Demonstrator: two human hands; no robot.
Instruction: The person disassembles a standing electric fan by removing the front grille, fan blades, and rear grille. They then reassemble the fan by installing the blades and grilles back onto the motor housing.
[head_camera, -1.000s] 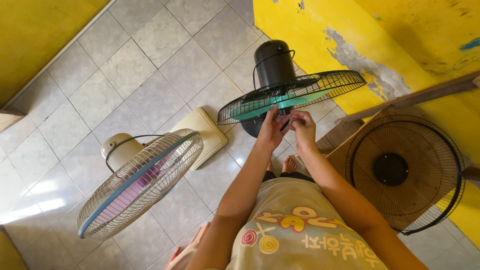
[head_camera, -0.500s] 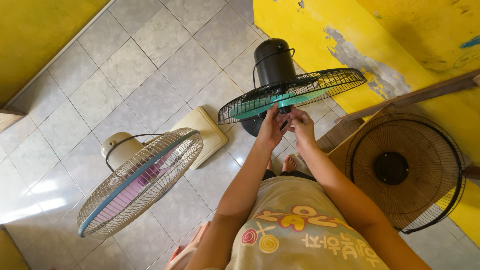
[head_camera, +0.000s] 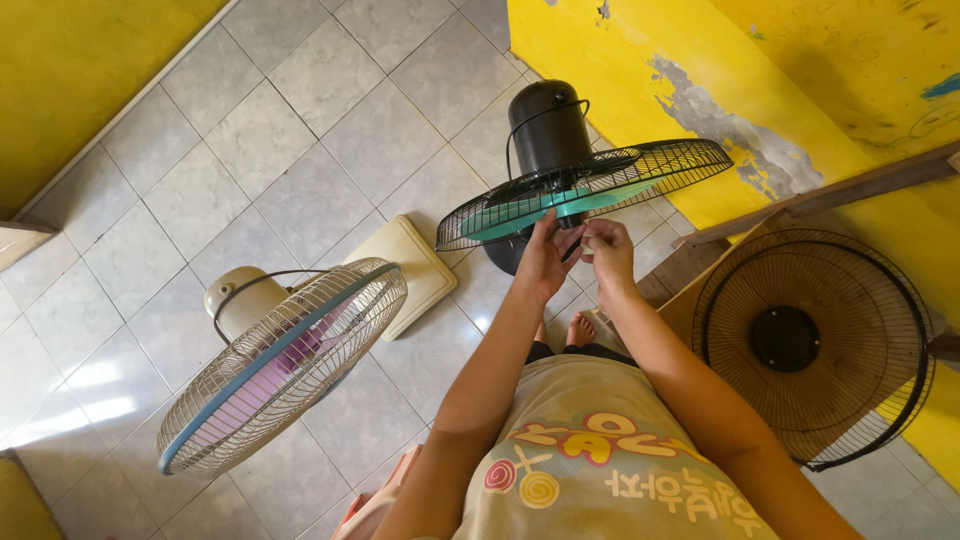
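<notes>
Head view: both hands, left hand (head_camera: 545, 262) and right hand (head_camera: 608, 250), pinch with narrow fingers at the front rim of the black fan (head_camera: 585, 185), right at the fingertips. A slip could tip the fan on the tiled floor (head_camera: 300, 110). Its dark grille sits tilted over green blades, with a black motor beyond.

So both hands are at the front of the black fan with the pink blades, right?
Not quite: the black fan has green blades, as the head view shows; the pink blades belong to the cream fan. Left hand and right hand are at its front.
</notes>
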